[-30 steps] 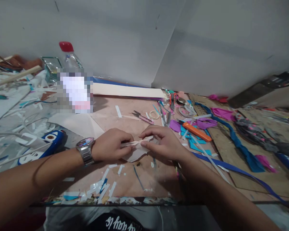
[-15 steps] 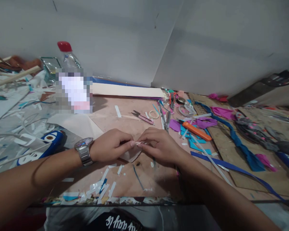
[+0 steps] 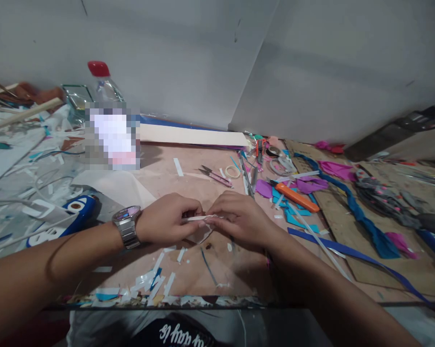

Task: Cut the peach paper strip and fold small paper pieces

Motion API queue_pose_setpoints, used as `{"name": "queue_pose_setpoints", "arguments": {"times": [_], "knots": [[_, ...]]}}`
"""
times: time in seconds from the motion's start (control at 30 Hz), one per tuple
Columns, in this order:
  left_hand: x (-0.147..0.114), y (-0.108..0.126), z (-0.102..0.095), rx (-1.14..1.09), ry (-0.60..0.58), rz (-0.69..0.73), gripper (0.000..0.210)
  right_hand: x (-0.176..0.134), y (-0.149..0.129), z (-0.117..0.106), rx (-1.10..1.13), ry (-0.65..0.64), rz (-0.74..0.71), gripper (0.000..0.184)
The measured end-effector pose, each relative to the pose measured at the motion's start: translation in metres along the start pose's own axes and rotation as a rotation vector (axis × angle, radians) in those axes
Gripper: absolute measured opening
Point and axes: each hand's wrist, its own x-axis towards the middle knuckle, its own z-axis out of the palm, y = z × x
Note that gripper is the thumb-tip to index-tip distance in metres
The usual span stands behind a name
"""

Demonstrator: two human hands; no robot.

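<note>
My left hand [image 3: 174, 216], with a metal watch [image 3: 127, 222] at its wrist, pinches a narrow white strip [image 3: 194, 219] between thumb and fingers. Close against it, my right hand [image 3: 241, 219] grips the other end of that strip, its fingertips almost meeting those of the left. Part of the strip is hidden by the right fingers. Just below the fingertips shows a pale piece of sheet [image 3: 200, 234]; whether it joins the strip I cannot tell. A larger white sheet [image 3: 119, 188] lies behind my left hand.
Pink thread snips [image 3: 217, 177], a tape roll [image 3: 232, 172] and an orange cutter knife [image 3: 297, 196] lie beyond my hands. A blue power strip [image 3: 76, 212] with cables is at left, beside a red-capped bottle [image 3: 107, 89]. White scraps [image 3: 154, 282] litter the near edge.
More of the white strip now shows along my left thumb, and the pale sheet below is more covered. Both hands stay in nearly the same place.
</note>
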Motion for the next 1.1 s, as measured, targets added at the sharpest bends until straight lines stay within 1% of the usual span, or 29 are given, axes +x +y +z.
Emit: {"name": "queue_pose_setpoints", "arguments": {"times": [0.1, 0.17, 0.33, 0.53, 0.67, 0.87, 1.0, 1.1], "knots": [[0.000, -0.001, 0.001, 0.059, -0.014, 0.027, 0.029, 0.000, -0.001, -0.001, 0.001, 0.022, 0.012, 0.020], [0.001, -0.001, 0.000, 0.060, -0.013, 0.023, 0.030, 0.000, 0.000, -0.001, -0.001, 0.019, 0.007, 0.018], [0.002, -0.001, -0.002, -0.015, -0.026, 0.031, 0.032, -0.001, 0.001, -0.001, -0.022, -0.005, -0.042, 0.025], [0.003, -0.002, -0.004, -0.119, -0.060, 0.009, 0.040, -0.001, 0.001, -0.001, -0.047, -0.001, -0.051, 0.018], [0.003, -0.002, -0.007, -0.152, -0.088, -0.019, 0.038, 0.000, -0.001, 0.000, -0.043, 0.003, -0.044, 0.019], [0.007, 0.000, -0.011, -0.090, -0.131, -0.060, 0.034, -0.001, -0.001, 0.008, -0.035, 0.017, -0.010, 0.016], [0.009, 0.006, -0.012, -0.014, -0.112, -0.094, 0.031, -0.002, 0.001, 0.010, -0.021, 0.019, -0.005, 0.020], [0.009, 0.010, -0.012, 0.073, -0.118, -0.095, 0.028, -0.002, -0.001, 0.008, -0.023, 0.019, -0.018, 0.018]]}}
